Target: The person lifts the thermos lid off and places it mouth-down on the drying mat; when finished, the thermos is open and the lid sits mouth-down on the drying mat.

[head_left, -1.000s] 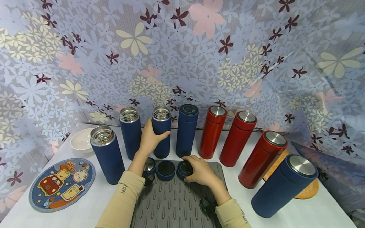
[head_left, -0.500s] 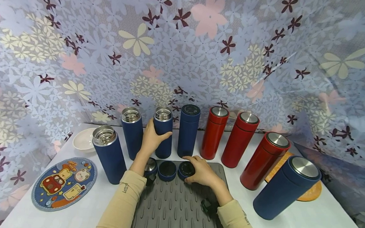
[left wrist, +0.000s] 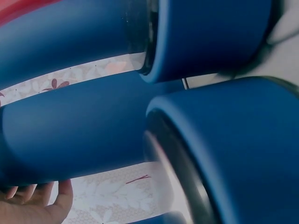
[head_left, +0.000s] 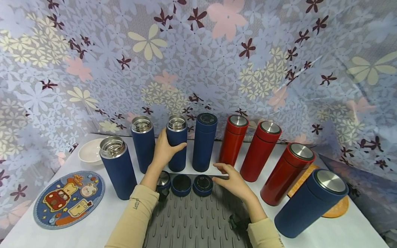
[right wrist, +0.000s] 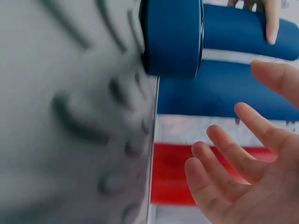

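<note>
The left hand wraps around an open blue flask standing at the back edge of the grey mat; the right hand hovers with fingers spread and empty, just beside the nearest blue lid. A careless sweep could knock the lid off the mat or nudge the red flask close behind — both stand near. The left wrist view is mostly blurred blue; the lid's threads are hidden.

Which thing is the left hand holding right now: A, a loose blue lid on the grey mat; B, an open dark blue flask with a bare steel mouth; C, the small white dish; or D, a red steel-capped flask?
B: the left hand grips the open dark blue flask with a bare steel mouth, third from the left.
</note>
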Available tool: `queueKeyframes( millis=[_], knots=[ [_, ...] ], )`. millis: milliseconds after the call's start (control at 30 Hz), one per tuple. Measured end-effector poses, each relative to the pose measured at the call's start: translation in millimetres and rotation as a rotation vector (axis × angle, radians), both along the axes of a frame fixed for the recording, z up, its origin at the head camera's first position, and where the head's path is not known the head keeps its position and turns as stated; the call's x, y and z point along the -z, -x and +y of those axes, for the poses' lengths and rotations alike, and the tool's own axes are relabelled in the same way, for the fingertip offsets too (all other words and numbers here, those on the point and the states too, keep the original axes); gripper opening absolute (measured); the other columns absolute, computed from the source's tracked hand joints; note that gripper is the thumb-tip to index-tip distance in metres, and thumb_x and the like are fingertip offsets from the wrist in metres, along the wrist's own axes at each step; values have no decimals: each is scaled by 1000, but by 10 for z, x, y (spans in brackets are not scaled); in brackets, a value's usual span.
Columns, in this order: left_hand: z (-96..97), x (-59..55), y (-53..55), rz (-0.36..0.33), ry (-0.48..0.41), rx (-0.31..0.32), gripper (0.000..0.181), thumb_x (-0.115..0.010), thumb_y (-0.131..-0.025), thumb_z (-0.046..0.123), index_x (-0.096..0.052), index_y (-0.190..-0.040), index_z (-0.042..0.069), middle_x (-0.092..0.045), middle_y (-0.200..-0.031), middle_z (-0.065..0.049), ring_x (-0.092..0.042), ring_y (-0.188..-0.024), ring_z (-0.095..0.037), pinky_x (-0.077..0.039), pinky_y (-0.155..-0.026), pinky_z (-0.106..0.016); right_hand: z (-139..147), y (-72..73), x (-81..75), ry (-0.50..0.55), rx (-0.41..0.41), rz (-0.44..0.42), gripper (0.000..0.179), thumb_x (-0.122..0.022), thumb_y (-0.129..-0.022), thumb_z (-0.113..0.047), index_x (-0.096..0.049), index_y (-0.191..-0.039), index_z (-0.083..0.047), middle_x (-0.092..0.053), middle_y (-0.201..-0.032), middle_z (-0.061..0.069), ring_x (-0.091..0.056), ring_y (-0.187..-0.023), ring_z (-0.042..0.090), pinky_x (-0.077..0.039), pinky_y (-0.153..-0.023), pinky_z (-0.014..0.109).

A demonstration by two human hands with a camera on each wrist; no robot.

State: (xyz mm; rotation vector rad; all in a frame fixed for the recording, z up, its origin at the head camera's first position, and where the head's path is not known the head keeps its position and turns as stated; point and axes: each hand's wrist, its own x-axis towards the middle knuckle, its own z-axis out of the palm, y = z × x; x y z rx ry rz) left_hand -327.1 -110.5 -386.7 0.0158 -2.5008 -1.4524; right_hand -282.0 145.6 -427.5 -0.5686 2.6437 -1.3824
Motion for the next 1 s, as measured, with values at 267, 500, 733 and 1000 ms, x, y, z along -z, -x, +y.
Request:
queueKeyframes(
  millis=[267,500,733,1000],
  knots=[
    [8,4,5,-1,14,-5,92,-74,-77,33,-19,-146,3,-30,-144,-21,-35,-129,-37,-31,-104,-51,256,-5,61,-22,93,-36,48,-64,-85,-16,-50,-129,-4,-51,-125,21,-47,-116,38,-41,-95,51],
    [18,-29,1,4,9,-15,92,-74,-78,33,-19,-145,2,-29,-144,-21,-34,-129,-37,-31,-104,-50,439,13,93,-71,80,-57,48,-63,-87,-20,-49,-129,-2,-47,-130,24,-45,-118,41,-40,-93,54],
    [47,-48,-11,10,-1,-6,95,-72,-79,33,-13,-147,3,-23,-147,-22,-31,-131,-38,-29,-105,-51,505,24,76,-63,87,-82,48,-62,-87,-18,-49,-130,0,-45,-132,26,-42,-120,44,-37,-94,58],
    [173,-126,-225,227,-71,-101,96,-73,-78,33,-9,-149,16,-13,-150,-17,-19,-136,-37,-26,-104,-55,523,21,114,-84,86,-93,49,-63,-86,-18,-49,-129,0,-46,-130,27,-43,-119,43,-37,-94,58]
  ],
)
